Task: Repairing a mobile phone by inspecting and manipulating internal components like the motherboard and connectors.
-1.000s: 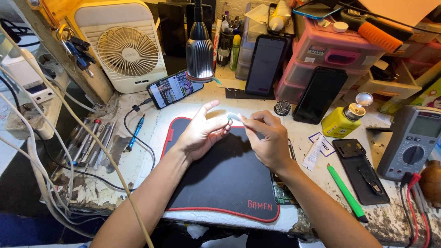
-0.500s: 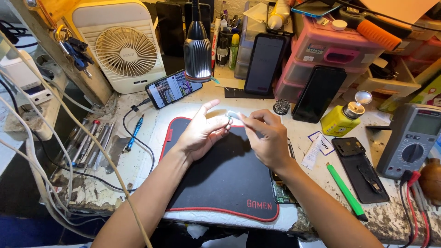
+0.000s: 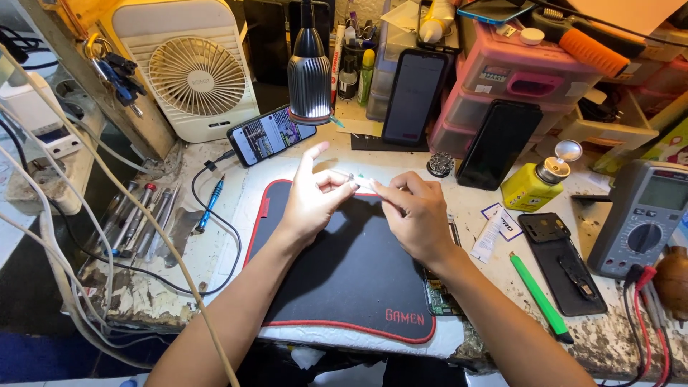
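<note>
Your left hand [image 3: 312, 197] and right hand [image 3: 412, 211] meet above the far edge of the black mat [image 3: 344, 279], which lies on the table [image 3: 215, 244]. Between them: a small, thin, pale part [image 3: 360, 182], too small to identify.

Long axis of the part runs roughly left–right, from your left fingertips to your right thumb and forefinger. Each hand is pinched on one end, so neither is nearer; the part bridges both. Left index finger sticks up, free; the other left fingers curl toward the part. The right hand is closed, knuckles up.

Lamp head [image 3: 309, 79] hangs just beyond the hands, with the lit phone [image 3: 271, 135] to its left.

Against the frame one second back: both hands sit in much the same place over the mat and have kept their pinch. Your left fingers looked more spread then; now the index is raised apart. Nothing else on the table has moved.
</note>
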